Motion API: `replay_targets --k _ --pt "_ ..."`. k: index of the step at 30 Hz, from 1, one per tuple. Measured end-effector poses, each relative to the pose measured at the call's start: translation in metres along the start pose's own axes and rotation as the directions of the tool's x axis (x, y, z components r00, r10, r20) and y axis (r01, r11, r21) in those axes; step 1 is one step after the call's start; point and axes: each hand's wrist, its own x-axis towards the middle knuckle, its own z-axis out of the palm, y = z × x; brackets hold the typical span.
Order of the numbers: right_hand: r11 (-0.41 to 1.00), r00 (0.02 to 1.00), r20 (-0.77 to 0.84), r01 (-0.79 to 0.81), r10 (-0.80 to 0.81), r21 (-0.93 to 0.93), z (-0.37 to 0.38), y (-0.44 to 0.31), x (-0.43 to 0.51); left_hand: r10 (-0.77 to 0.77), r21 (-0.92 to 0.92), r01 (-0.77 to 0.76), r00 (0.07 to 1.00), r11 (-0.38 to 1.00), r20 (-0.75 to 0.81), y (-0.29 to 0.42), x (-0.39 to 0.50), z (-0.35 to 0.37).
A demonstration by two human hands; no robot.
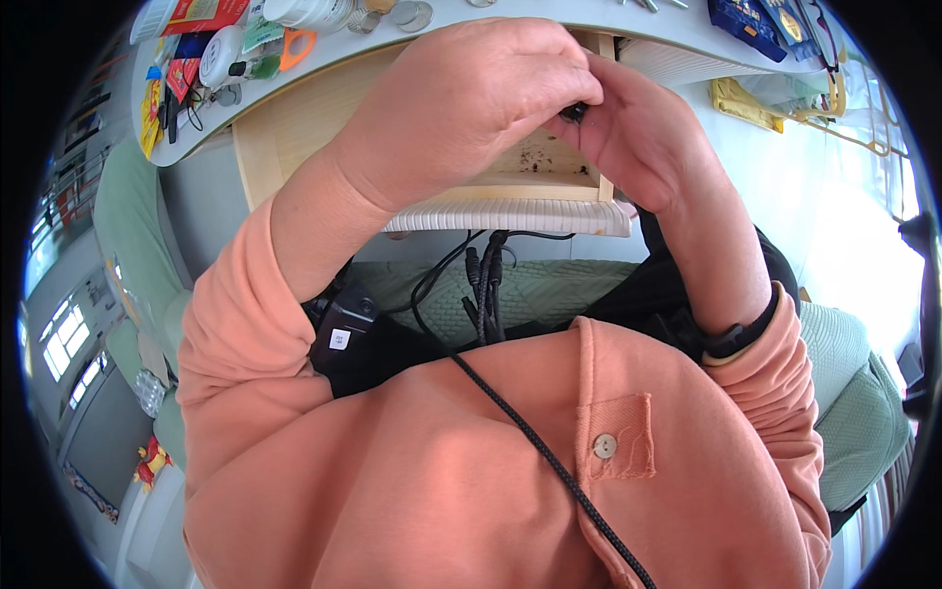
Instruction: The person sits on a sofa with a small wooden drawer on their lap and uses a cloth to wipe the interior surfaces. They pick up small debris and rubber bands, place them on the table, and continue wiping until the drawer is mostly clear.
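Note:
Both my hands meet over an open wooden drawer (294, 118) in the desk. My left hand (493, 96) arches in from the left with its fingers bent together; its thumb and fingertips are mostly hidden. My right hand (636, 136) is cupped, palm towards the left hand, around a small glossy black object (573, 112) that shows between the two hands. The hands hide most of that object, and its kind cannot be told. Whether my left fingers grip it too is not visible. Small dark specks (536, 160) lie on the drawer's bottom below the hands.
The white desk top (471, 16) bears jars, packets, coins, orange-handled scissors (297, 48) and a small green bottle (263, 68) at left, a dark blue box (747, 26) at right. Black cables (483, 294) hang below the drawer; one crosses my shirt. A yellow plastic rack (747, 105) is at right.

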Motion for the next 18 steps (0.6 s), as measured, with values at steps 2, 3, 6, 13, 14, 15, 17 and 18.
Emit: replay_targets --k 2,3,6,13,14,15,17,18 --pt "1.0 1.0 -0.012 0.007 -0.007 -0.023 -0.001 -0.001 -0.001 -0.014 -0.045 0.015 1.0 0.999 0.024 0.0 0.005 -0.003" --pt "1.0 1.0 -0.016 0.007 -0.007 -0.028 -0.002 -0.003 -0.001 -0.039 -0.055 0.041 0.998 0.998 0.041 0.0 0.007 -0.004" --pt "0.999 0.994 0.113 0.003 -0.008 0.044 -0.012 -0.009 0.005 -0.248 -0.004 0.249 0.964 0.968 0.096 0.003 0.0 -0.009" --pt "0.999 1.0 -0.008 0.024 -0.024 0.024 -0.019 -0.011 0.005 -0.424 -0.007 0.444 0.861 0.896 0.282 -0.013 -0.042 0.019" --pt "0.999 0.999 -0.007 0.034 -0.034 0.02 -0.018 -0.011 0.004 -0.4 0.035 0.408 0.867 0.912 0.298 -0.018 -0.048 0.026" --pt "0.999 0.999 -0.006 0.042 -0.042 0.015 -0.017 -0.011 0.004 -0.398 0.093 0.39 0.855 0.916 0.333 -0.025 -0.053 0.033" --pt "0.999 0.999 0.002 0.048 -0.048 0.019 -0.015 -0.011 0.004 -0.398 0.112 0.382 0.876 0.917 0.271 -0.036 -0.061 0.047" --pt "0.999 0.999 0.009 0.045 -0.045 0.028 -0.015 -0.011 0.004 -0.364 0.109 0.348 0.907 0.931 0.211 -0.042 -0.063 0.055"
